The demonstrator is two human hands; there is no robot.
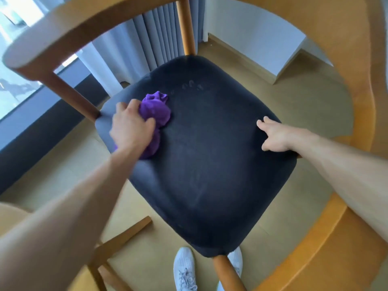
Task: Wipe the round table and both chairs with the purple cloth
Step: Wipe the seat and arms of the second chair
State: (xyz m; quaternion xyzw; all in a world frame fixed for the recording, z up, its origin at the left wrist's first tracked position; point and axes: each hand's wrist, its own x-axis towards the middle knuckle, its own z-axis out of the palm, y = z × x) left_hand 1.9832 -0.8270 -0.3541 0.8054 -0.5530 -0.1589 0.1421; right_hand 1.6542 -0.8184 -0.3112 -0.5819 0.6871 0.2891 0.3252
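Observation:
I look straight down on a wooden chair with a dark padded seat [201, 164] and a curved backrest rail [357, 80] that arcs around it. My left hand [131, 127] presses the bunched purple cloth [156, 112] onto the seat's left rear part. My right hand [275, 134] rests on the seat's right edge with fingers spread and nothing in it. Faint marks show on the fabric just beyond the cloth. The round table is mostly out of view; a tan curved edge [10, 215] at the lower left may be part of it.
My white shoes [184, 269] stand on the light wood floor below the seat's near corner. A wooden frame piece [117, 244] lies low at the left. Grey curtains [159, 32] and a window are behind the chair, and a white wall with skirting [252, 38] at the back right.

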